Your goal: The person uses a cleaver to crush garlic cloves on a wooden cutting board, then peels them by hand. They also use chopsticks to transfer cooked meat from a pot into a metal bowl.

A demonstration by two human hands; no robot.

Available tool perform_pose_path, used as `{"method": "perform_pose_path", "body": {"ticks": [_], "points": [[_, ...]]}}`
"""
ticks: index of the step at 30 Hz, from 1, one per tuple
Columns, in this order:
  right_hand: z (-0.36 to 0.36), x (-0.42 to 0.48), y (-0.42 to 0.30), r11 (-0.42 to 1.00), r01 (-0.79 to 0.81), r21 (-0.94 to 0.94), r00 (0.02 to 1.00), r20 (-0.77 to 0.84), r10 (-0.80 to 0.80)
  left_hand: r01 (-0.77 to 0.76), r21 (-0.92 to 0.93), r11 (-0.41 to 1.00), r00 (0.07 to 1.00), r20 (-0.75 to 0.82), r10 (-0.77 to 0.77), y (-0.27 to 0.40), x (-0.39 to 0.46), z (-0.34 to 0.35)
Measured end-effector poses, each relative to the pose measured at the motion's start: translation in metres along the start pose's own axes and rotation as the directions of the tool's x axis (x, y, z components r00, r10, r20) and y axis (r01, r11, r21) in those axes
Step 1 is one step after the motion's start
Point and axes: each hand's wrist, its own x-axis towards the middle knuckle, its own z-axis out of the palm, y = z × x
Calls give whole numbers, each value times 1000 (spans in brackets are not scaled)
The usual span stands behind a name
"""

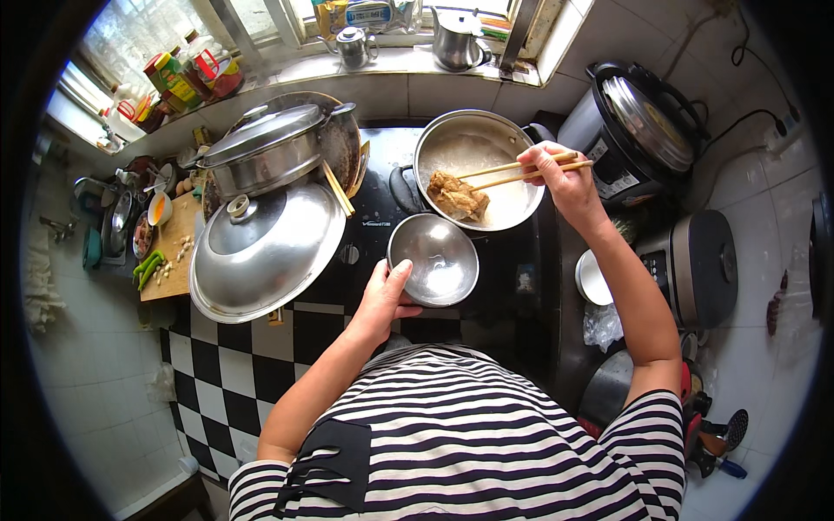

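My left hand (386, 301) holds a steel bowl (435, 260) by its rim, thumb on the near left edge; no food shows inside. The bowl is just in front of a steel pot (482, 124) on the black stovetop (384, 260). In my right hand (565, 182) is a pair of wooden chopsticks (521, 174), their tips at a browned chunk of food (458, 197), perhaps meat. That chunk is over the near left part of the pot, above cloudy, pale liquid (475, 153). Whether it touches the liquid I cannot tell.
Left of the pot stand a lidded steel steamer (267, 156) in a wok and a large domed lid (267, 254) with chopsticks (337, 189) beside it. A cutting board (172, 247) bears green peppers (150, 268) and garlic. Rightward are a pressure cooker (619, 130) and rice cooker (690, 270).
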Motion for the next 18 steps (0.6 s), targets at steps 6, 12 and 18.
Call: {"method": "perform_pose_path", "body": {"ticks": [6, 12, 18], "points": [[7, -14, -8, 996, 35, -76, 999, -19, -37, 22, 39, 999, 999, 26, -23, -3, 4, -1], [3, -25, -5, 1000, -4, -30, 1000, -2, 4, 33, 41, 999, 998, 42, -35, -5, 6, -2], [0, 1, 11, 956, -227, 183, 972, -8, 233, 40, 34, 999, 998, 42, -42, -6, 9, -3]]}}
